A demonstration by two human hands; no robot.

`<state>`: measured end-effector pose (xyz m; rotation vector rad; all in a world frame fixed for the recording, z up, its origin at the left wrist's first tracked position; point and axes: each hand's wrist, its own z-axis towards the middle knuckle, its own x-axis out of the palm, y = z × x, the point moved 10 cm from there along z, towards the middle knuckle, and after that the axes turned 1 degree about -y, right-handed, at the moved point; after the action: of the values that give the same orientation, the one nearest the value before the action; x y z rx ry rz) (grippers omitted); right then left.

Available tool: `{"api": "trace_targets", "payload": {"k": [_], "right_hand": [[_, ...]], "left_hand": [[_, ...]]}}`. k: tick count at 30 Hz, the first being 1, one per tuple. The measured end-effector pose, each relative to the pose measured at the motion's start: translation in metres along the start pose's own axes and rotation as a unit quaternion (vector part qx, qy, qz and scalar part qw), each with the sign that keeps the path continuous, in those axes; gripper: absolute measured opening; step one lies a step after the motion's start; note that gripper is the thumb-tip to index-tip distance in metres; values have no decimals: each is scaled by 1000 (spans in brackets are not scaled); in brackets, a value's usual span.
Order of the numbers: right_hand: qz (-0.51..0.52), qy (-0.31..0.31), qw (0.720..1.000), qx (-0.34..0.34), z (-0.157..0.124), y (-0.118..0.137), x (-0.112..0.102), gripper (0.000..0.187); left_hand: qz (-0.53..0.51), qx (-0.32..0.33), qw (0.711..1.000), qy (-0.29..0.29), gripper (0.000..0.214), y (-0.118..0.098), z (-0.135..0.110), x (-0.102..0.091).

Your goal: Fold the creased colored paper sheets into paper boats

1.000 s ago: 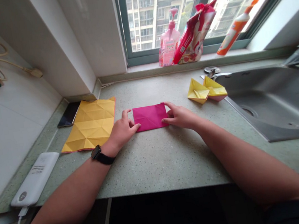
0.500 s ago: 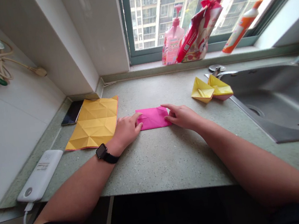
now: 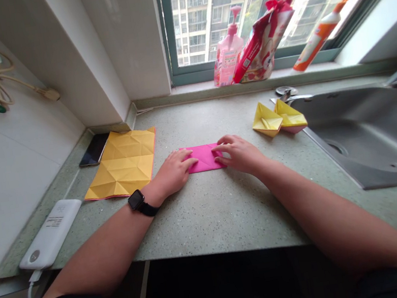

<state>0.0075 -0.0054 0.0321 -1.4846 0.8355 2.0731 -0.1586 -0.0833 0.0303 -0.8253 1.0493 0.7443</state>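
A folded pink paper [image 3: 204, 157] lies flat on the speckled green counter [image 3: 214, 206]. My left hand [image 3: 174, 171], a black watch on its wrist, rests on the paper's left part with fingers stretched over it. My right hand [image 3: 238, 153] presses on the paper's right edge, fingers bent down onto it. Both hands cover the ends of the paper; only its middle shows.
A creased yellow sheet [image 3: 124, 162] lies at left, beside a dark phone [image 3: 93, 150] and a white power bank [image 3: 50, 234]. Two yellow folded paper boats [image 3: 278, 118] sit by the steel sink [image 3: 375, 132]. Bottles and a red bag [image 3: 260, 40] stand on the windowsill.
The pink paper has been folded narrower, and both hands have moved inward over it, the fingers now nearly meeting at its middle.
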Motion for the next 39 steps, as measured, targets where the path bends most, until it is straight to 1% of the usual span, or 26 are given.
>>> {"api": "trace_targets", "payload": {"k": [2, 4, 7, 11, 13, 15, 17, 20, 22, 23, 30, 39], "right_hand": [[10, 2, 999, -33, 1, 6, 4, 25], [23, 11, 999, -46, 3, 9, 10, 27], [29, 16, 999, -35, 4, 8, 14, 29], [26, 25, 999, -31, 4, 9, 14, 39], [25, 34, 999, -33, 3, 10, 14, 43], [25, 43, 998, -30, 3, 9, 15, 46], [24, 52, 998, -25, 3, 9, 16, 49], [25, 61, 998, -16, 3, 7, 18, 51], [25, 64, 998, -12, 3, 7, 18, 51], [27, 64, 998, -12, 3, 7, 18, 51], [41, 61, 997, -11, 2, 6, 18, 56], [60, 59, 996, -9, 1, 2, 20, 57]], "left_hand": [[-11, 1, 1000, 16, 42, 1, 1, 5], [-18, -12, 1000, 23, 40, 2, 2, 7], [-20, -35, 999, 30, 38, 4, 3, 5], [-17, -58, 997, 52, 39, 4, 4, 7], [-12, -61, 996, 59, 40, 5, 3, 9], [-8, -58, 997, 52, 39, 5, 2, 9], [-11, -40, 999, 29, 34, 3, 2, 7], [-41, 29, 999, -5, 30, -8, 1, 6], [-67, 71, 995, -11, 33, -15, 1, 7], [-74, 81, 994, -10, 35, -16, 0, 8], [-58, 86, 995, 11, 50, -18, -2, 16], [-23, 91, 994, 52, 56, -23, -2, 18]]}}
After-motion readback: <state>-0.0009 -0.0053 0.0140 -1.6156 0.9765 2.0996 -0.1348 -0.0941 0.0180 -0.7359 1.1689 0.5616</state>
